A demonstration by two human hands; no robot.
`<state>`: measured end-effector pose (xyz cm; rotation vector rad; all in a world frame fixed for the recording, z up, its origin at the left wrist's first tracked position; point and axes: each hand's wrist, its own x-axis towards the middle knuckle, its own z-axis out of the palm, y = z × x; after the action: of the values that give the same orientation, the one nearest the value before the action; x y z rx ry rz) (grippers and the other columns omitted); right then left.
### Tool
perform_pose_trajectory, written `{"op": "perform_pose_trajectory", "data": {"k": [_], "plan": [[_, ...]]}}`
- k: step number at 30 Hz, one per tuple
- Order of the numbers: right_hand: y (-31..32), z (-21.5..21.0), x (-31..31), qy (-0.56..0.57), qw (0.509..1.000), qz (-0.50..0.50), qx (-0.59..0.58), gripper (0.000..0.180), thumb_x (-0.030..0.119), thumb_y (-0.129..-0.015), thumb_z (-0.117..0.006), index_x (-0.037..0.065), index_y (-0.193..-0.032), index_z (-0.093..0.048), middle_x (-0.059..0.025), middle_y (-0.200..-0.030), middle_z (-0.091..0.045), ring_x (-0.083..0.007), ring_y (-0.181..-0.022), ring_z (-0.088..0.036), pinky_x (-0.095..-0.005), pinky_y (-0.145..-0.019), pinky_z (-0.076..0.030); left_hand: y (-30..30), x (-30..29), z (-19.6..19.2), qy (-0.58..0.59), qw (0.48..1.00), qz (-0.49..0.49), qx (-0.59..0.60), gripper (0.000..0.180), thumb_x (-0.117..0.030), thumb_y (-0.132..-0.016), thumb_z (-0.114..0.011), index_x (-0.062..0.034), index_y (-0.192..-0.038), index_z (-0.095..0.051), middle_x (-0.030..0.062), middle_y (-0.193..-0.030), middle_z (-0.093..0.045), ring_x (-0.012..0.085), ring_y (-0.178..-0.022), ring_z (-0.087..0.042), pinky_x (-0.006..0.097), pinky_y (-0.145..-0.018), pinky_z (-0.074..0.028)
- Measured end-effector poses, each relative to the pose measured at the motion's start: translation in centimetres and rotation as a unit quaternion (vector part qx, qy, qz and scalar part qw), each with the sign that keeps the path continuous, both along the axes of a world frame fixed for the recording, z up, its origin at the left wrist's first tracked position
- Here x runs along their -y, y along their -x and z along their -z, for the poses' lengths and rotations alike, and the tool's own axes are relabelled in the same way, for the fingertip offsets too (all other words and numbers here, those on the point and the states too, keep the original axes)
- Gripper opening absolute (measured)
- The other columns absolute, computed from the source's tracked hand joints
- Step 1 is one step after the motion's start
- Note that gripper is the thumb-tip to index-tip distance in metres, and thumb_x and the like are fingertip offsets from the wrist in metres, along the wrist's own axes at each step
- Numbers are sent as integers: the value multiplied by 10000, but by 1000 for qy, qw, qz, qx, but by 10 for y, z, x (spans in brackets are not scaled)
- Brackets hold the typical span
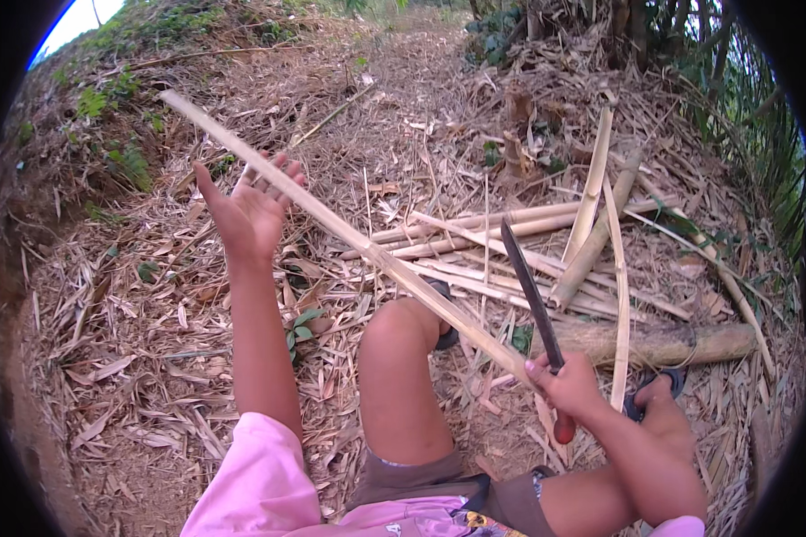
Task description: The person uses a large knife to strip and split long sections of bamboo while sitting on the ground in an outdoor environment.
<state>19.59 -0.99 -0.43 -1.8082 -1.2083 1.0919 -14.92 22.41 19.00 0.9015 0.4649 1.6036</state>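
Observation:
A long split bamboo strip (376,255) slants across the view, from far left down to my right hand (566,385). That hand is closed round the strip's near end and also round a machete (530,291). The machete's dark blade points up and away, and its reddish wooden handle sticks out below my fist. My left hand (252,210) is raised with the palm up and the fingers spread. Its fingertips are partly behind the strip; whether they touch it I cannot tell.
Split bamboo pieces (501,234) lie piled ahead on the right, with a thicker bamboo pole (597,234) among them. A log (698,344) lies near my right foot. Dry leaves (134,376) cover the ground, a bank rises at left, and stumps (516,134) stand farther off.

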Motion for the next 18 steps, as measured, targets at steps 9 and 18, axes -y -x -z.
{"op": "perform_pose_trajectory", "data": {"k": [9,18], "plan": [[-8,11,-4,24,994,2,102,336,338,-845,-730,2,-870,-719,-155,-660,-655,-256,-625,-652,-382,-629,-499,14,3,27,-2,994,-18,109,351,-333,-985,-559,-124,-750,-402,-39,-564,-285,72,-442,-236,240,-384,-226],[-32,32,-20,100,986,121,48,349,304,-840,-713,-44,-866,-706,-177,-641,-659,-290,-641,-685,-404,-664,-529,-84,52,14,-89,981,-143,93,497,-353,-967,-611,-197,-592,-323,-61,-541,-282,73,-457,-216,246,-427,-193]]}}
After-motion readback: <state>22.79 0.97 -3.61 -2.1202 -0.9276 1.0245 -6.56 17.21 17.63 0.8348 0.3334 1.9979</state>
